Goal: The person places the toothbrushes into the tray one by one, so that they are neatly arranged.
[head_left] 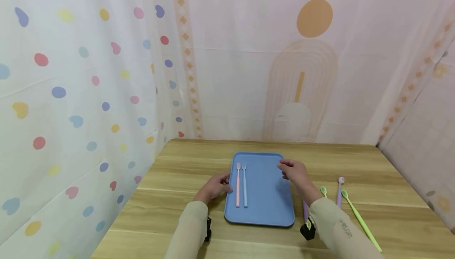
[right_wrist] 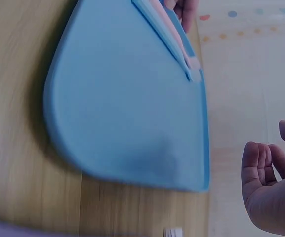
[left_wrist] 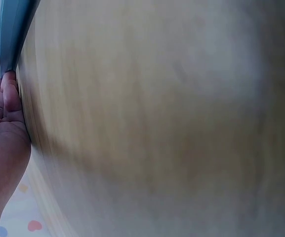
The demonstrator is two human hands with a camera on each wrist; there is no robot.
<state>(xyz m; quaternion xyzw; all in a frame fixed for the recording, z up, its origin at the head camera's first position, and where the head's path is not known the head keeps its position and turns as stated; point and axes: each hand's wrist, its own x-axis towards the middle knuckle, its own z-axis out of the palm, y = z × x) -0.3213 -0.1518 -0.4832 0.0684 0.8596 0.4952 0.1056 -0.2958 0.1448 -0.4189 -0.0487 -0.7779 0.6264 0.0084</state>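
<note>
A blue tray [head_left: 268, 196] lies on the wooden table. On its left half, a pink toothbrush [head_left: 237, 188] and a light blue toothbrush [head_left: 245, 188] lie side by side, heads toward the far edge. My left hand [head_left: 215, 187] grips the tray's left rim; in the left wrist view the fingers of that hand [left_wrist: 6, 118] meet the tray edge [left_wrist: 15, 29]. Over the tray's far right corner hovers my right hand [head_left: 295, 172], holding nothing. The right wrist view shows this hand [right_wrist: 275, 187] with loosely bent fingers, apart from the tray [right_wrist: 122, 113].
Right of the tray lie a green toothbrush [head_left: 362, 221], a purple toothbrush [head_left: 339, 198] and another green one [head_left: 323, 190], partly hidden by my right sleeve. A further purple handle [head_left: 305, 211] shows beside my wrist. Patterned curtains [head_left: 231, 73] hang behind and beside the table.
</note>
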